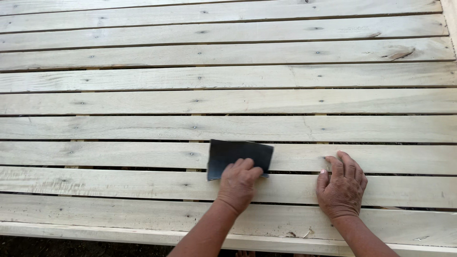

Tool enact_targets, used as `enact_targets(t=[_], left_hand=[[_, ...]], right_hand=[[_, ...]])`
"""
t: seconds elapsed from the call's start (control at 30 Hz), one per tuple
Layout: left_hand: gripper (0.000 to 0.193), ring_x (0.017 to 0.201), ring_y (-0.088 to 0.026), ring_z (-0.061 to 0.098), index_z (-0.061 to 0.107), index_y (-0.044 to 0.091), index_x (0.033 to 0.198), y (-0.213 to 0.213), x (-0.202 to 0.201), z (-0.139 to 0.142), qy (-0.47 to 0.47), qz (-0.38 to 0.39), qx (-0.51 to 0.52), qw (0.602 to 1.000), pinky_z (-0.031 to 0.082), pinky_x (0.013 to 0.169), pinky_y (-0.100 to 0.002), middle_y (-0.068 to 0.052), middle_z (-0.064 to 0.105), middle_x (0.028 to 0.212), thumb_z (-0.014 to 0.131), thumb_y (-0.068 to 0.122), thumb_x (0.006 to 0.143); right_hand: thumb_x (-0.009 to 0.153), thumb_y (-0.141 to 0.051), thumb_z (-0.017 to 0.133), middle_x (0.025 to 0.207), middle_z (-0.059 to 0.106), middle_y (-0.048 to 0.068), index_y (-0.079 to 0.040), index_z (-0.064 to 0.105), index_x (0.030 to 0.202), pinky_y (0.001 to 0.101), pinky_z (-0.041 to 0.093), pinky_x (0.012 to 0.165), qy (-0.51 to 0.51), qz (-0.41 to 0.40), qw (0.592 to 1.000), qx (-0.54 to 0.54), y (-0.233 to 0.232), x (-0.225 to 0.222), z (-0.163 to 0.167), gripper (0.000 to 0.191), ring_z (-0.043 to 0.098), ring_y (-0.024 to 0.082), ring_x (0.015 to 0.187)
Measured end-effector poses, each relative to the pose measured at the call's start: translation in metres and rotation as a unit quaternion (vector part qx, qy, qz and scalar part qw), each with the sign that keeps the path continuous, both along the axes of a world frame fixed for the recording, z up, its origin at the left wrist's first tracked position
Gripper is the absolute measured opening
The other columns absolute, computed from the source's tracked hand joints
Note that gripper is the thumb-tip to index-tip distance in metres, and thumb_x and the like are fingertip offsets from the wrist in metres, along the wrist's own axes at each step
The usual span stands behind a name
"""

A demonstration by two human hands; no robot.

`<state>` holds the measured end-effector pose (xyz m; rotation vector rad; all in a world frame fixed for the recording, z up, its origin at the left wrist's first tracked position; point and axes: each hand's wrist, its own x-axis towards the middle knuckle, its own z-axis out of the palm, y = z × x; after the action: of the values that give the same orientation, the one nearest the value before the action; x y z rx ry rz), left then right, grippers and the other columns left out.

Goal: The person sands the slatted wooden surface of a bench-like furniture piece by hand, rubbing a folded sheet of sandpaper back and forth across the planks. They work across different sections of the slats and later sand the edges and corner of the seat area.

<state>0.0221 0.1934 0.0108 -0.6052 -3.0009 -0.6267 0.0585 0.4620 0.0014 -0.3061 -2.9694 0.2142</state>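
Note:
A dark grey sheet of sandpaper lies flat across two pale wooden planks of a slatted surface. My left hand presses on the sheet's near right part, fingers curled over its edge. My right hand rests palm down on the bare planks to the right, about a hand's width from the sandpaper, holding nothing.
The slatted surface of long horizontal planks with nail heads and narrow gaps fills the view. Its front edge runs along the bottom, with dark ground below. A splintered knot shows at the upper right.

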Motion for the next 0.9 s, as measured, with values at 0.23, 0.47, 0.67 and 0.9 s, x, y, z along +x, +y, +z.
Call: enact_targets(t=[0.23,0.47,0.67,0.9], left_hand=[[0.013,0.075,-0.020,0.062,0.080,0.016,0.084,-0.191,-0.015,0.027,-0.022,0.124,-0.032,0.992,0.057,0.068,-0.035,-0.003,0.060,0.074,0.072,0.006,0.083],[0.018,0.079,-0.020,0.061,0.071,0.014,0.079,-0.028,-0.003,0.014,-0.011,0.032,-0.068,0.997,0.053,0.070,-0.038,-0.004,0.060,0.079,0.063,-0.001,0.086],[0.020,0.084,-0.020,0.062,0.068,0.014,0.084,-0.086,-0.011,0.014,-0.026,-0.046,-0.119,0.992,0.055,0.070,-0.037,-0.004,0.061,0.086,0.061,-0.005,0.082],[0.019,0.079,-0.018,0.063,0.075,0.017,0.089,-0.139,-0.022,0.037,-0.021,-0.002,-0.111,0.994,0.058,0.073,-0.033,-0.002,0.064,0.081,0.064,0.002,0.085]], right_hand=[[0.093,-0.028,0.055,0.148,0.045,0.010,-0.017,0.055,0.135,0.0484,0.029,0.120,-0.001,-0.002,1.000,0.014,-0.001,0.002,-0.003,0.043,0.038,0.027,0.143],[0.093,-0.028,0.055,0.149,0.044,0.010,-0.017,0.054,0.136,0.0484,0.029,0.120,-0.002,-0.001,1.000,0.024,-0.001,0.002,-0.005,0.044,0.038,0.027,0.143],[0.093,-0.029,0.055,0.148,0.045,0.010,-0.017,0.054,0.136,0.0490,0.029,0.120,0.009,0.003,1.000,0.018,0.001,0.003,-0.005,0.045,0.039,0.027,0.142],[0.093,-0.028,0.056,0.149,0.046,0.009,-0.016,0.055,0.136,0.0481,0.030,0.120,0.010,-0.001,1.000,0.019,-0.003,0.003,-0.004,0.045,0.039,0.027,0.143]])
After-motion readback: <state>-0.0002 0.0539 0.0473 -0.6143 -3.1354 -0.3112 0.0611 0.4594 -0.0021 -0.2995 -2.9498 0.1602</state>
